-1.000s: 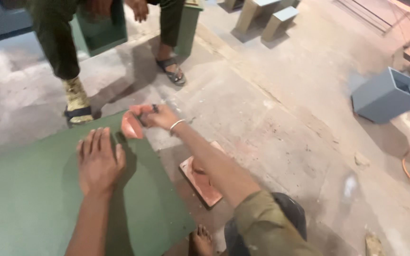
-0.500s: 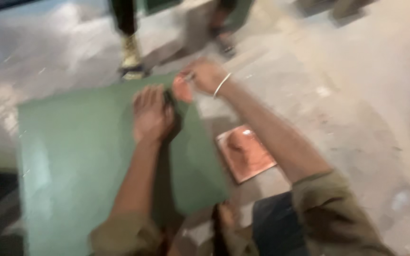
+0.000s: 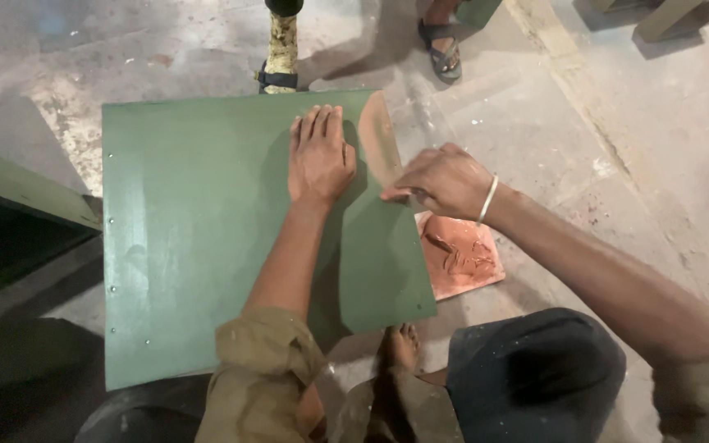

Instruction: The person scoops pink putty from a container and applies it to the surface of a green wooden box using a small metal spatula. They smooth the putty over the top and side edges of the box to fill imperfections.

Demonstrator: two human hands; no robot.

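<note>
green panel (image 3: pixel 207 238) lies flat on the floor, its near edge hidden by the person's knees. left hand (image 3: pixel 319 157) presses open on it; right hand (image 3: pixel 443 179) pinches something hidden at its right edge. sharper view than before; reddish slab (image 3: pixel 461 256) clearer.

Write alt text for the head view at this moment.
A person's left hand presses flat on a green metal panel lying on the concrete floor, while the right hand works at its reddish-smeared right edge. A small board of reddish putty lies beside it.
</note>
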